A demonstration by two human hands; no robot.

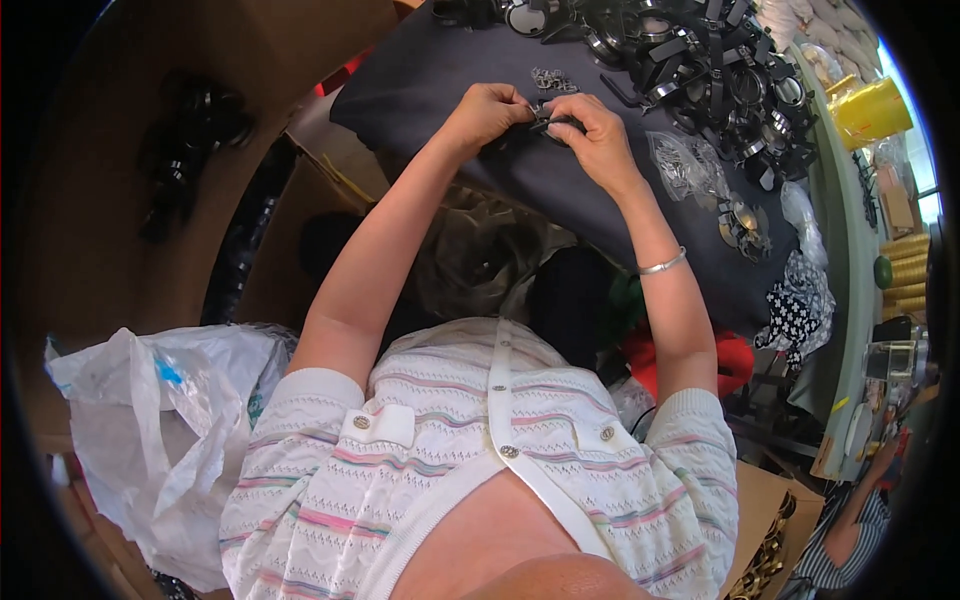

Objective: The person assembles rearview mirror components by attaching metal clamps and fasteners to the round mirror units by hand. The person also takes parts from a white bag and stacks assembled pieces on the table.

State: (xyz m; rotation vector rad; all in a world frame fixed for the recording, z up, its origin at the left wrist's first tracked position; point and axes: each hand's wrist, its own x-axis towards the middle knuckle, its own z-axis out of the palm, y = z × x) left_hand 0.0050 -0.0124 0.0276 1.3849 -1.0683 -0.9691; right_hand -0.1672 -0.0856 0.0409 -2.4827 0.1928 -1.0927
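Together, left hand (487, 115) and right hand (600, 140) pinch small dark piece (546, 122).

I can read no words, numbers or signs from here. Well to the right of the right hand (595, 140), the yellow roll (870, 113) is too blurred for me to make out any print. The round watch faces (749, 88) heaped beyond that hand are too small to read. Nearer the body than the left hand (490, 115), the white bag (150, 430) bears an indecipherable blue mark (168, 371).
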